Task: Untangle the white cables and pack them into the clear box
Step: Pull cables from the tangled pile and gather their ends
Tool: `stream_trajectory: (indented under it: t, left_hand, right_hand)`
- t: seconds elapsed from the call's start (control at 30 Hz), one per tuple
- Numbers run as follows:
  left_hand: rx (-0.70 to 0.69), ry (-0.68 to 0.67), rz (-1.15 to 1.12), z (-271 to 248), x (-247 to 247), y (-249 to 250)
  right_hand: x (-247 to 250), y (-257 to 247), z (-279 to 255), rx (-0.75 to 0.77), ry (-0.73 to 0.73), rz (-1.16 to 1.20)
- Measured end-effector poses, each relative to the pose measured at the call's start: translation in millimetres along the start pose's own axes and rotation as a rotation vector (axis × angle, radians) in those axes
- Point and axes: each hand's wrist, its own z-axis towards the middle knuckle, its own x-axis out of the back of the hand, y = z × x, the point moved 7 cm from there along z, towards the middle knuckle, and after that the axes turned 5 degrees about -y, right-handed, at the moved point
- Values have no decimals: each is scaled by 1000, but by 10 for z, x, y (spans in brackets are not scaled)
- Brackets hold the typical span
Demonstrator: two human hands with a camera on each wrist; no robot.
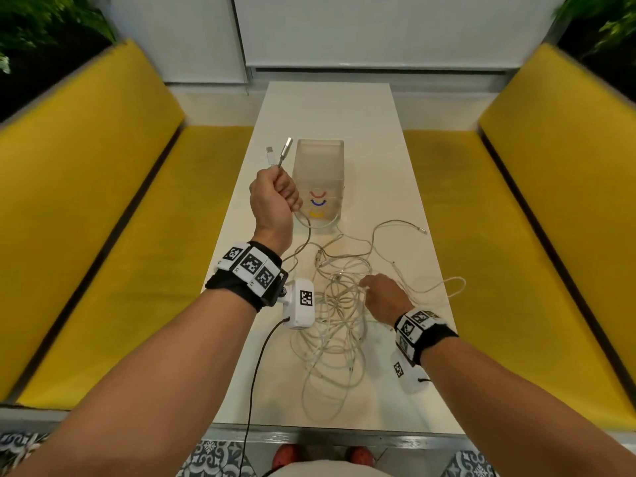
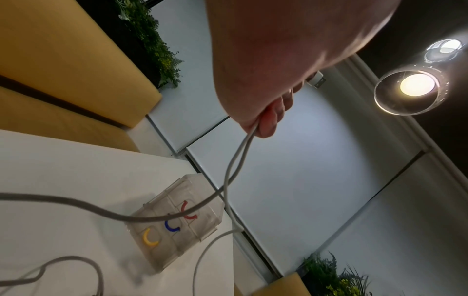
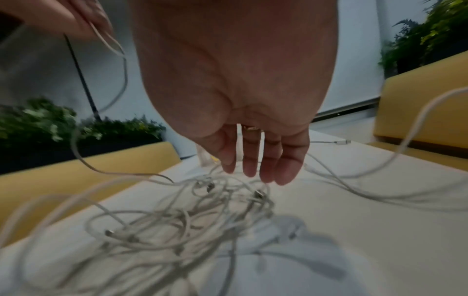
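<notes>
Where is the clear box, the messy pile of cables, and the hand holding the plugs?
Box point(image 1: 318, 166), head view, on its front wall.
Cables point(image 1: 330, 325), head view, middle of the tangle.
Left hand point(image 1: 272, 197), head view, back of the hand gripping two cable ends.

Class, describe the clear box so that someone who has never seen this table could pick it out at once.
On the long white table between the yellow benches, look past the cable tangle, beside the raised left hand. The clear box stands there, the only see-through container, with red, blue and yellow curved marks on it.
</notes>
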Motion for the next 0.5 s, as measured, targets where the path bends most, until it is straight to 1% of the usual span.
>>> stream_trajectory:
  t: [0.1,0.23,0.33,0.43,0.5]
  left_hand:
    - [-3,27,-8,-18,-1,-26]
    - [-6,56,-6,-30,-6,-73]
    - [-12,39,6,-31,-27,-98]
    - [-16,13,26,-40,-45,-102]
    - [-18,-3,45,-39,-44,-107]
  right_hand:
    - [0,87,141,-62,40,-73]
    - [-49,144,238,-122,20,-224]
    - [-69,143,267,-113,60,-356]
    - [-69,136,297,-71,82,-505]
    - [-37,126,299,-50,112,-552]
